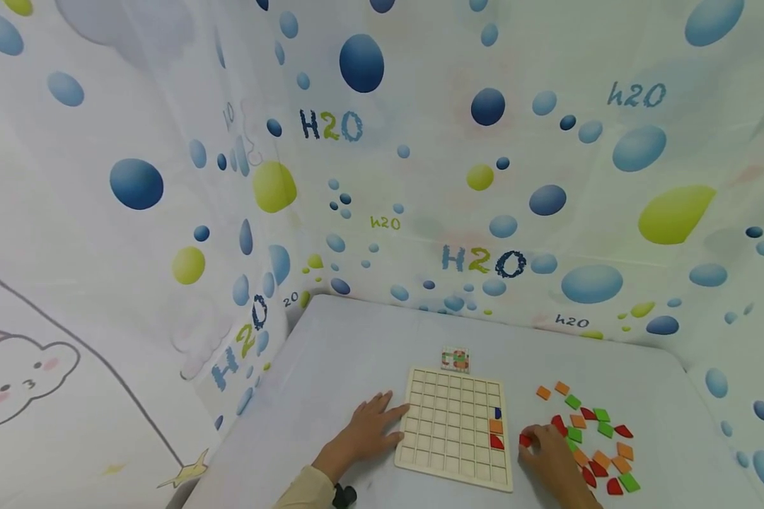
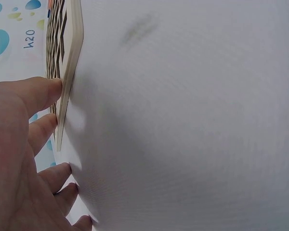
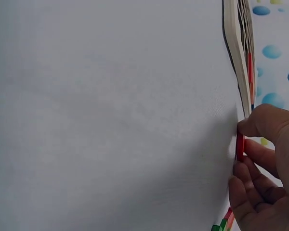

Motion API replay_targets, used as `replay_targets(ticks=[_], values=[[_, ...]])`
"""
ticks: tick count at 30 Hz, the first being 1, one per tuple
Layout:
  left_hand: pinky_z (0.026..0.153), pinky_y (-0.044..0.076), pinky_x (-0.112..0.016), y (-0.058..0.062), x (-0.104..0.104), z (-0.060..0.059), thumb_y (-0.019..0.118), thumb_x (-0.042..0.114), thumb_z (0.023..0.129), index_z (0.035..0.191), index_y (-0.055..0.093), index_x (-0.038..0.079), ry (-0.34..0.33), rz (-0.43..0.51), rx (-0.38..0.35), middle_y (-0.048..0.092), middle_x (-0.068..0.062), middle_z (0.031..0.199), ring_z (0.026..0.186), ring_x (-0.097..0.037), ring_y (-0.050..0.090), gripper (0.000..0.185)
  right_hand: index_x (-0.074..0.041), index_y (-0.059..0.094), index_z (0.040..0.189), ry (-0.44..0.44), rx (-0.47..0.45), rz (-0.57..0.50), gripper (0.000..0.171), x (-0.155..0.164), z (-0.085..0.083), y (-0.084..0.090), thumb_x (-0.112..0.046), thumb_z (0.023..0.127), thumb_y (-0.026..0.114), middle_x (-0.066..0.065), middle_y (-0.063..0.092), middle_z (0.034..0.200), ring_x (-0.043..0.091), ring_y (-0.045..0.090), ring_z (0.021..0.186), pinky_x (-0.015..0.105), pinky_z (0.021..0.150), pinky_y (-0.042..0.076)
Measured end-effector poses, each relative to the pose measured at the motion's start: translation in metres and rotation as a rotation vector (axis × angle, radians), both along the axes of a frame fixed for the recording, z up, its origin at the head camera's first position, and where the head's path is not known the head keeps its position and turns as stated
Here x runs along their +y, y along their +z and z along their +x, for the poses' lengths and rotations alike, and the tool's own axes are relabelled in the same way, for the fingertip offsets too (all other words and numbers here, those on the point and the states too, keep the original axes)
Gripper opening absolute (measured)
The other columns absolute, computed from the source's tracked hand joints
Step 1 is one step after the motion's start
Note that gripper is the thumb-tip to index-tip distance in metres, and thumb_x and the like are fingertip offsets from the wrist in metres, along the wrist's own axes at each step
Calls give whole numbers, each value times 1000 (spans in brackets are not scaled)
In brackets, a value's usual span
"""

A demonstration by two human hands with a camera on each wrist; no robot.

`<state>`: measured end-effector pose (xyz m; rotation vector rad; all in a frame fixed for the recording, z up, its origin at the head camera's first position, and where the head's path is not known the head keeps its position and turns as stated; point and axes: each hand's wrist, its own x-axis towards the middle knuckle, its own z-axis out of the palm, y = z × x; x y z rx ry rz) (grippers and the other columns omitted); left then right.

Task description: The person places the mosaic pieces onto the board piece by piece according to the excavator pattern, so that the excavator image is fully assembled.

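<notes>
Head view shows your left hand (image 1: 371, 426) spread flat, steadying the wooden grid board (image 1: 456, 425), while your right hand (image 1: 547, 452) pinches a red tile (image 1: 525, 440) just right of it. Left wrist view has your fingertips (image 2: 53, 89) touching the board's edge. Right wrist view confirms thumb and fingers clamped on the red tile (image 3: 240, 145), on the table beside the board; next, I judge, lift it into an empty cell.

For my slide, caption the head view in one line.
Left hand steadies a pale wooden grid board on the white table while the right hand pinches a red tile beside it.
</notes>
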<state>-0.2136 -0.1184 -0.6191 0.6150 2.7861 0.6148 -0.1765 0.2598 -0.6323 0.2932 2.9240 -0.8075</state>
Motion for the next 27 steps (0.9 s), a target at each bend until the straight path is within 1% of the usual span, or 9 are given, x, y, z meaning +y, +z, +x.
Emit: replay_targets(ticks=[6,13,17,21,24,27], values=[[127,24,-64,1,0,1,63,47,103,159,49,33,1,-1,-5,33,-14,172,158,-40,30,59,1,74,106,13,10,-18,29,-1,11,2,-14,84,84,12,63,101,24,58,89,54,94,59],[127,24,-64,4,0,1,64,45,103,159,49,32,7,-4,-6,33,-14,171,158,-40,31,59,-1,74,110,30,73,-83,28,-18,20,2,-14,87,83,9,65,107,20,58,90,51,92,60],[127,25,-64,3,0,1,63,45,104,159,49,32,6,-11,0,33,-14,171,157,-40,31,58,-3,75,108,67,147,-70,26,-33,29,-4,-14,86,82,7,64,105,19,58,90,48,88,61],[127,25,-64,3,0,0,63,45,104,159,49,32,4,-12,4,34,-14,171,157,-40,31,58,-7,76,104,117,233,-21,22,-40,34,-13,-13,84,83,3,63,101,18,60,92,45,85,61],[126,26,-64,3,0,0,63,45,104,159,49,32,-1,-15,3,34,-15,171,157,-40,31,58,-10,76,102,150,267,6,20,-41,35,-16,-13,84,85,1,63,99,18,62,91,45,84,61],[126,26,-65,0,-1,-1,63,45,104,159,48,34,-7,-22,3,33,-14,171,157,-40,31,58,-15,74,98,176,270,14,18,-39,36,-15,-14,84,85,-2,63,98,18,62,90,45,83,60]])
